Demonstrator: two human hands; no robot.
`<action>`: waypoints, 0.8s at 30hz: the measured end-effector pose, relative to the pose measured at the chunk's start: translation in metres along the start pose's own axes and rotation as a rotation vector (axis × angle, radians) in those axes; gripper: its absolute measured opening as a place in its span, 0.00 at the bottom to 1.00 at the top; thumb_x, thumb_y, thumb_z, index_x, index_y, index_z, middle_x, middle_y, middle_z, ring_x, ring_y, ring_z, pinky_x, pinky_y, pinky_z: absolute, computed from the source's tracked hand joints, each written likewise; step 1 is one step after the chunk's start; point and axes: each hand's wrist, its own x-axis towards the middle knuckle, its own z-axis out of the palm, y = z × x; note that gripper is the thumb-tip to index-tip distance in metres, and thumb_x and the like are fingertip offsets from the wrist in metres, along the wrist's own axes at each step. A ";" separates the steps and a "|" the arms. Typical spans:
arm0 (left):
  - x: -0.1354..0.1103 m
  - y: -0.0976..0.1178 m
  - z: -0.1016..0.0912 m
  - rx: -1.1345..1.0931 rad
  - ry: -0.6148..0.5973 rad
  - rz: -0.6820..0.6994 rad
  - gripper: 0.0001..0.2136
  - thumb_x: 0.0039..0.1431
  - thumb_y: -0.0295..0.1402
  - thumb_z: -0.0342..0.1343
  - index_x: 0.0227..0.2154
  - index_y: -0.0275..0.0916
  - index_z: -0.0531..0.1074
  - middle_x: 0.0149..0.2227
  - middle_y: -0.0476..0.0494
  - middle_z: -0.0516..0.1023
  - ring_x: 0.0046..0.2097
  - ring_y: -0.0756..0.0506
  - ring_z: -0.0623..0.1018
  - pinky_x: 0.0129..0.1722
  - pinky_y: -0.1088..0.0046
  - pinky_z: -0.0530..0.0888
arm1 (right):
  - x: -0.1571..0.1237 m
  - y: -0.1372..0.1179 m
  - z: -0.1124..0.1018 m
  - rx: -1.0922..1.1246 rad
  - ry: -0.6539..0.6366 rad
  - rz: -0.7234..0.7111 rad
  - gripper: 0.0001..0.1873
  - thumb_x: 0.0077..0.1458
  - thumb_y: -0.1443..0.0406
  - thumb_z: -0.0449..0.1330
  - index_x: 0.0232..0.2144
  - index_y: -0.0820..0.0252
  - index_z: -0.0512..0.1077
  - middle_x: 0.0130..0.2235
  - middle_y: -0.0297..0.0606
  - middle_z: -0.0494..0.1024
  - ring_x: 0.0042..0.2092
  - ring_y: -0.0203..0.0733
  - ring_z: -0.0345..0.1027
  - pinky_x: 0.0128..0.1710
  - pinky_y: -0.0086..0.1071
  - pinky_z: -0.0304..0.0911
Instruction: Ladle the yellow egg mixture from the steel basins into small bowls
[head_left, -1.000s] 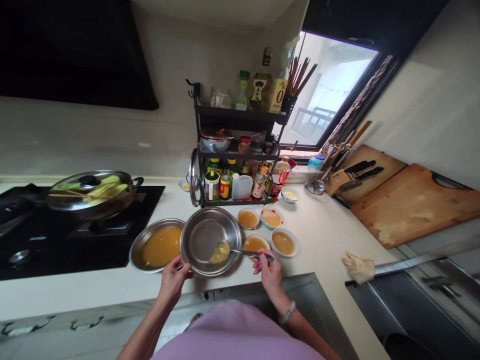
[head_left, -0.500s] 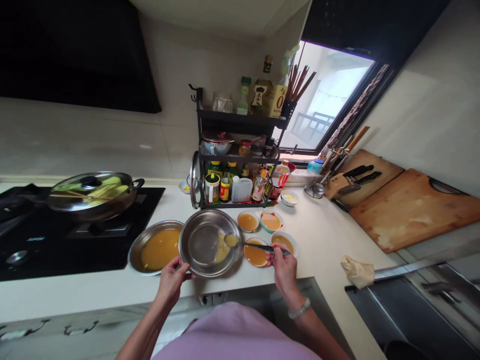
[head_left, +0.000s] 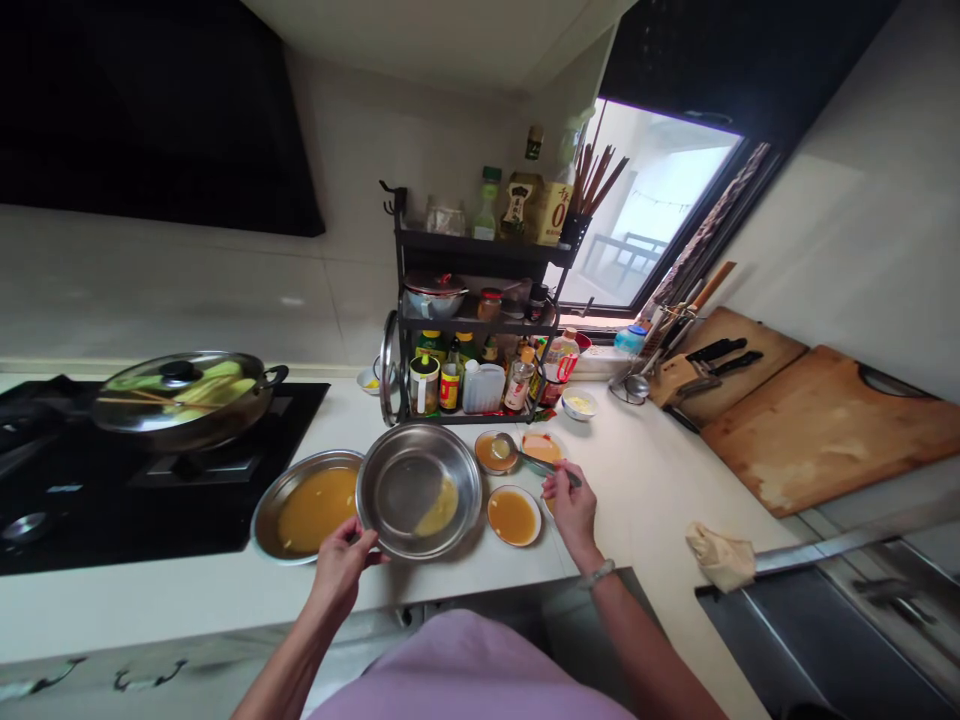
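My left hand [head_left: 346, 562] grips the near-left rim of a steel basin [head_left: 390, 500], which is tilted so a little yellow liquid pools at its right side. In my right hand [head_left: 574, 505] is a spoon [head_left: 541, 464] with a dark handle; its bowl, with pale liquid in it, is over a small bowl [head_left: 489, 464] of orange-brown liquid. A second small bowl [head_left: 514, 516] stands nearer me, and another bowl [head_left: 544, 446] lies behind the spoon. My right hand mostly hides one more bowl. Left of the tilted basin sits a second basin [head_left: 306, 508] holding orange-brown liquid.
On the black stove [head_left: 217, 490] stands a lidded pan [head_left: 184, 400] with green food inside. A black rack [head_left: 480, 325] of bottles is behind the bowls. Cutting boards [head_left: 817, 430] and a knife block [head_left: 679, 378] lean at the right, above a sink [head_left: 795, 640] with a cloth [head_left: 720, 556].
My right hand has lifted the spoon out of the tilted basin and carried it right and back, over the rear-left small bowl. My left hand still holds the basin.
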 end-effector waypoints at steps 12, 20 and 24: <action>-0.007 0.006 0.004 -0.004 -0.011 0.012 0.16 0.32 0.33 0.64 0.14 0.38 0.58 0.17 0.58 0.61 0.20 0.54 0.65 0.22 0.73 0.74 | -0.033 -0.029 -0.022 -0.067 -0.259 -0.406 0.11 0.57 0.65 0.53 0.40 0.54 0.74 0.38 0.42 0.74 0.35 0.41 0.71 0.30 0.36 0.71; -0.017 0.013 0.006 0.032 -0.042 0.042 0.17 0.33 0.35 0.64 0.15 0.38 0.58 0.17 0.57 0.62 0.20 0.54 0.66 0.21 0.72 0.74 | -0.070 -0.018 -0.002 0.088 -0.382 -0.244 0.10 0.58 0.63 0.53 0.38 0.54 0.74 0.35 0.39 0.75 0.27 0.37 0.70 0.23 0.32 0.69; -0.022 0.017 0.009 0.046 -0.032 0.048 0.17 0.34 0.35 0.64 0.15 0.38 0.58 0.17 0.57 0.62 0.20 0.54 0.65 0.21 0.72 0.74 | -0.083 -0.012 0.000 0.060 -0.390 -0.136 0.11 0.57 0.58 0.54 0.36 0.56 0.74 0.31 0.38 0.75 0.26 0.36 0.69 0.21 0.30 0.69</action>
